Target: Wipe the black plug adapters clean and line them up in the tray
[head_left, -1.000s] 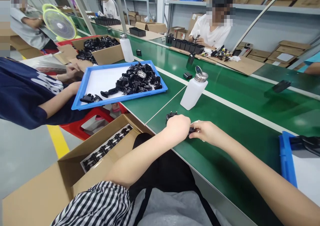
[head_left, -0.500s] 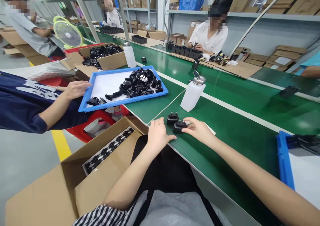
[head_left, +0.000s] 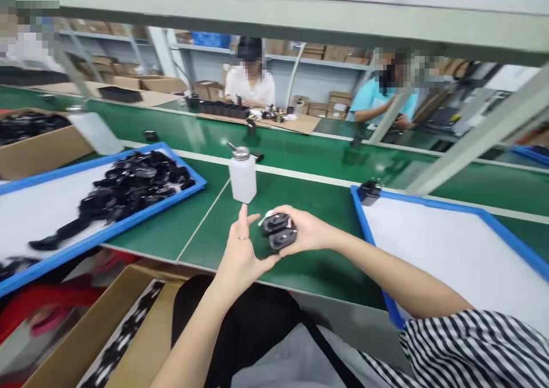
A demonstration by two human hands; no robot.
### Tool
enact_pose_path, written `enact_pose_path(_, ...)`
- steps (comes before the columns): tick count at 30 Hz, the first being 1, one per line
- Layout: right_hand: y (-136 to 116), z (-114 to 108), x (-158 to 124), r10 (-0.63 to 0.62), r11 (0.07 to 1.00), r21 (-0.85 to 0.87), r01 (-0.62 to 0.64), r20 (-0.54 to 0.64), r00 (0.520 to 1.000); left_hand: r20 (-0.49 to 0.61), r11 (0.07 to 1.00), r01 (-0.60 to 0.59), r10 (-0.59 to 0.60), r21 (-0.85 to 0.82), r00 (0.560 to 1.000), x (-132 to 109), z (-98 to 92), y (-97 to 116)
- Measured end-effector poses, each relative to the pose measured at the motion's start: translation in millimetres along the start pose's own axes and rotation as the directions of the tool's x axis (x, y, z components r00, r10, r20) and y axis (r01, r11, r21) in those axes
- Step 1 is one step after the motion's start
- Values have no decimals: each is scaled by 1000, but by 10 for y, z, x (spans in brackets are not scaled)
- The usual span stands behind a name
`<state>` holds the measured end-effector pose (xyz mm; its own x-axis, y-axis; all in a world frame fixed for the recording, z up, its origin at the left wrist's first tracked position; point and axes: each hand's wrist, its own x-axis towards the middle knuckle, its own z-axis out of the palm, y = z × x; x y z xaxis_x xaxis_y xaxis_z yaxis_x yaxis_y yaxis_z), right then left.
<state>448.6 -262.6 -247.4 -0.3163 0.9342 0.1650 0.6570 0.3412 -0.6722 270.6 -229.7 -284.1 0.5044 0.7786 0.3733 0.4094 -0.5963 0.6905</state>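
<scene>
Two black power plugs [head_left: 281, 231] are gripped side by side in my right hand [head_left: 311, 232], just above the green bench. My left hand [head_left: 240, 251] is beside them with its fingers spread and holds nothing. Its thumb reaches close under the plugs; whether it touches them I cannot tell. Part of a small white piece [head_left: 265, 219] shows behind the plugs. Beyond my hands, a white pump bottle [head_left: 243, 178] with a metal top stands upright on the bench.
To the left, a blue-rimmed tray [head_left: 195, 183] bears a pile of black parts. Another blue-rimmed tray [head_left: 429, 202] lies to the right, with a black plug [head_left: 369, 192] at its corner. An open carton [head_left: 141, 334] stands below the bench edge. Co-workers sit across the bench.
The two plugs stood on the bench with my right hand at one; now both are up in my right hand. My left hand has opened wider. The view has swung right.
</scene>
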Motion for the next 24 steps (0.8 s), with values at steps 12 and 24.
enact_pose_path(12,1169,-1024,-1536,585,772,62,-632,-456,670,644,988,106,-11,-109,765,-507,-58,-39)
enact_pose_path(24,1095,-1128,-1419,445,641,-207,-739,-684,578,408,986,108,-46,-129,912,-505,-83,-358)
